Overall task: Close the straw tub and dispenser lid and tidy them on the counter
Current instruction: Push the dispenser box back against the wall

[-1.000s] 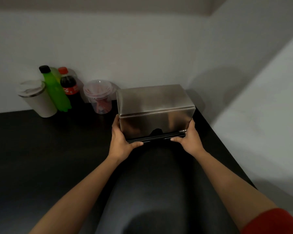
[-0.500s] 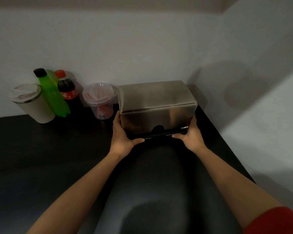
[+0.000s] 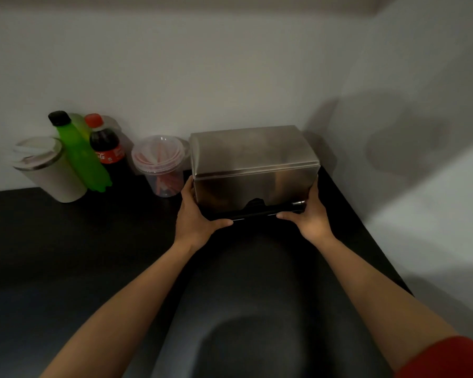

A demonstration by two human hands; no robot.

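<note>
A stainless steel straw dispenser [image 3: 253, 165] stands on the black counter [image 3: 79, 255] near the back right corner, its lid down flat. My left hand [image 3: 195, 214] grips its lower left front corner and my right hand [image 3: 310, 214] grips its lower right front corner, thumbs along the black bar at the base. Just left of the box stands a clear plastic straw tub [image 3: 160, 166] with red and white straws inside and a clear lid on top.
At the back left stand a white lidded tumbler [image 3: 48, 170], a green bottle [image 3: 79, 151] and a cola bottle [image 3: 107, 145]. White walls close off the back and right. The counter's right edge runs diagonally toward me.
The dispenser has slid away from me toward the back wall with both hands still on it, ending close beside the straw tub.
</note>
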